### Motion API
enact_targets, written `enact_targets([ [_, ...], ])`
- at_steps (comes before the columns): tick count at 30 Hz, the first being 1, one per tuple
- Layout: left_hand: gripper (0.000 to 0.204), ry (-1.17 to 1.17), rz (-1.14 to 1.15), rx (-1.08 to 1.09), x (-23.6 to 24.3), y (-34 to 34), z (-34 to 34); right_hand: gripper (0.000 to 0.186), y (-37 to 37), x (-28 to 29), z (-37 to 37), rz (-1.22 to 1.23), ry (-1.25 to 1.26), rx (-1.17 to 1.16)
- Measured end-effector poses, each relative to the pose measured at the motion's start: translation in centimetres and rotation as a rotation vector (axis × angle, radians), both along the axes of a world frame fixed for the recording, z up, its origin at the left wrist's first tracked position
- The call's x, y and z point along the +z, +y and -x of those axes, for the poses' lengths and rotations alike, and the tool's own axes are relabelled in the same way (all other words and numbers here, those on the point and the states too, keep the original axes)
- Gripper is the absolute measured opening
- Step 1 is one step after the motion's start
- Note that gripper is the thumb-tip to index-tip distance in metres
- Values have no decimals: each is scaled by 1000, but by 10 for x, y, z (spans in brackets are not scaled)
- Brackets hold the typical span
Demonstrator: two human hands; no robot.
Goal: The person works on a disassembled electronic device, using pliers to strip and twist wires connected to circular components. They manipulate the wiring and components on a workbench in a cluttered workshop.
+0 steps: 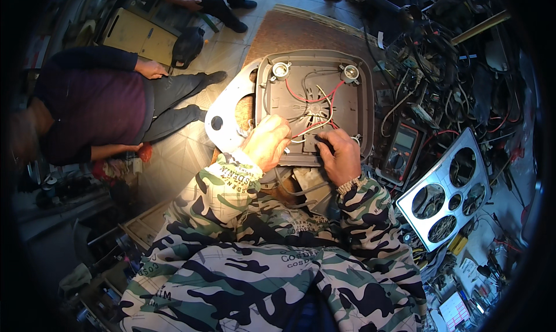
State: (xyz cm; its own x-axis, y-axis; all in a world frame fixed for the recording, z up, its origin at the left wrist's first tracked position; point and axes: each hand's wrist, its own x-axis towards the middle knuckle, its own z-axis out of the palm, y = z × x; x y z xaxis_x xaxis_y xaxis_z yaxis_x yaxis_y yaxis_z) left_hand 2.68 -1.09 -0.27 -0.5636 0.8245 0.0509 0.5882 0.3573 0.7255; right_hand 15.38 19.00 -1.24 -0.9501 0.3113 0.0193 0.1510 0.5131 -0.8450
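A brown plastic appliance housing (365, 109) lies open side up, with red, black and white wires (315, 109) running across its inside. Round metal-rimmed fittings (280, 71) sit in its far corners. My left hand (267, 139) is closed at the near left part of the housing, its fingertips beside a pale wire end. My right hand (341, 156) has its fingers curled in at the near right, touching or just beside a small dark rectangular block (311, 143). What either hand pinches is hidden by the fingers.
A white plate with round holes (217, 100) lies under the housing's left side on a wooden board (289, 30). To the right are a multimeter (401, 143), a white panel with several round holes (428, 201) and heaped cables (417, 77). A person (98, 106) stands left; another sits far off.
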Motion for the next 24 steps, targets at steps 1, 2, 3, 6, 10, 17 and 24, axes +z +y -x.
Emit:
enact_targets([
  [1,17,-3,-8,-11,-1,-1,1,20,1,1,0,-11,-13,10],
  [2,16,-6,-16,-23,-1,-2,3,20,1,1,0,-23,-25,20],
  [3,16,-13,-20,-30,-1,-3,4,19,2,2,0,-34,-38,30],
  [6,14,-29,-8,-34,1,-5,4,19,1,1,1,-19,-28,45],
  [10,12,-8,34,-2,-1,2,-2,18,0,0,1,-7,-43,70],
  [17,17,105,46,22,-6,17,-13,18,0,-1,-1,-8,-49,70],
  [24,25,77,34,-28,-15,23,-18,18,-1,-3,-1,-32,-26,74],
])
